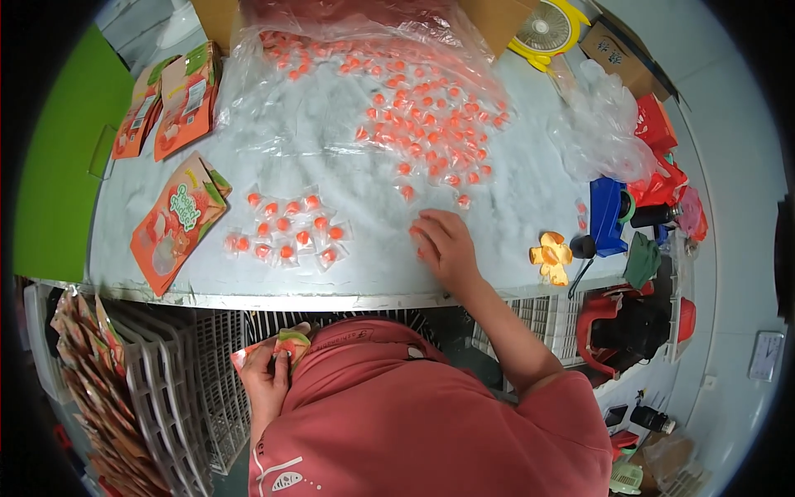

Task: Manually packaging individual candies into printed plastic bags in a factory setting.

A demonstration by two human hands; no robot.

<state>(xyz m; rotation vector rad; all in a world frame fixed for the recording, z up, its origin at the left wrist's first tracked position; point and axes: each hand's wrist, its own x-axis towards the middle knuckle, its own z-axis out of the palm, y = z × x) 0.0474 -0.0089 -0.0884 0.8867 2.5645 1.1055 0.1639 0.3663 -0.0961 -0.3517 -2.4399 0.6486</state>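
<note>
Wrapped orange candies (286,228) lie grouped on the white counter (364,195), left of the right hand (445,243). That hand rests flat, fingers loosely spread, just touching one candy at its fingertips. Left hand (267,377) sits below the counter edge, closed around an orange pouch (286,344). More loose candies (422,116) are scattered farther back on clear plastic.

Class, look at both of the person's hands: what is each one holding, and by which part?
The left hand pinches an orange printed plastic pouch at its top edge, below the table edge. The right hand rests on the table among small wrapped orange candies; whether it grips one cannot be told.
</note>
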